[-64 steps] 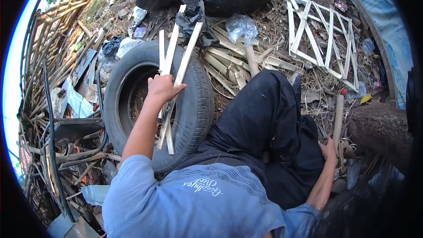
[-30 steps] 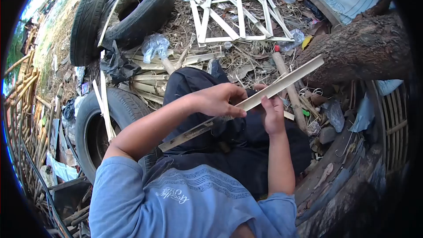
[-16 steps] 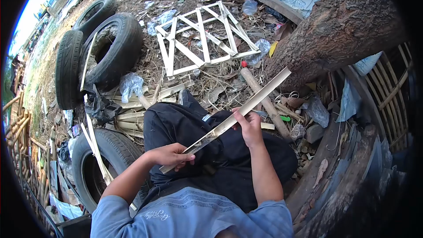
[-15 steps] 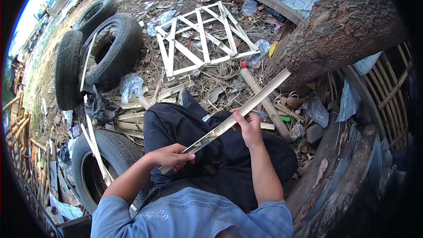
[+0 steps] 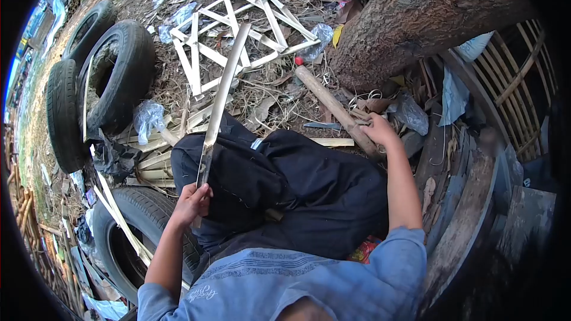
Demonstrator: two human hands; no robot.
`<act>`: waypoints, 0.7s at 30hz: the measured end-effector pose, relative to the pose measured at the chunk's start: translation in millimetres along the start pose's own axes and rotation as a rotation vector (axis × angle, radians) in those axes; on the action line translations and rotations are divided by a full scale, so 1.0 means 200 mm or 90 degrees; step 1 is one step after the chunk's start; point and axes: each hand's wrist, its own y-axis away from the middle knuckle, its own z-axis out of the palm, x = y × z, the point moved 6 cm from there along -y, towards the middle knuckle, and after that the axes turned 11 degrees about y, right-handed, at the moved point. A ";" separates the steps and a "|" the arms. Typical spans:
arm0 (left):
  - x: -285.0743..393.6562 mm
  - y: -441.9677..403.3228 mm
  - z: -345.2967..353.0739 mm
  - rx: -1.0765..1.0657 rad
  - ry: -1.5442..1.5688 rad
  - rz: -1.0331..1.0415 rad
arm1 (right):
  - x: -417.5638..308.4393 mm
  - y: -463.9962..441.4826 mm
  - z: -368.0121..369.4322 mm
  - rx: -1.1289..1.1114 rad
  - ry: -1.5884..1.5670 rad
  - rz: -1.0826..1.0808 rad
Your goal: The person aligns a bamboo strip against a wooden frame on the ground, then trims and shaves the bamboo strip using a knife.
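My left hand is closed round the lower end of a long split bamboo strip, which points up and away over my left knee. Beside the thick wooden stick on the ground, my right hand has its fingers drawn together at some small light pieces. What it grips, if anything, is hidden. A knife blade lies left of the stick. Farther off is a flat lattice frame of pale strips. More split bamboo is piled left of my knees.
Old tires lie at the left, and another tire near my left arm has pale strips across it. A thick tree trunk slants across the upper right. Plastic bags, a bamboo panel and planks are around me.
My right hand has let go of the bamboo strip and moved right to the wooden stick. My left hand has moved left, turning the strip more upright. The view has shifted rightward.
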 end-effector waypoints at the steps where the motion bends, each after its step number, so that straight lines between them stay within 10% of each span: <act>1: 0.01 -0.01 0.01 -0.013 0.008 0.003 | 0.14 -0.04 0.07 0.006 0.010 0.035; 21: -0.02 -0.08 -0.02 -0.044 0.093 0.027 | 0.26 -0.30 0.29 0.047 0.261 -0.059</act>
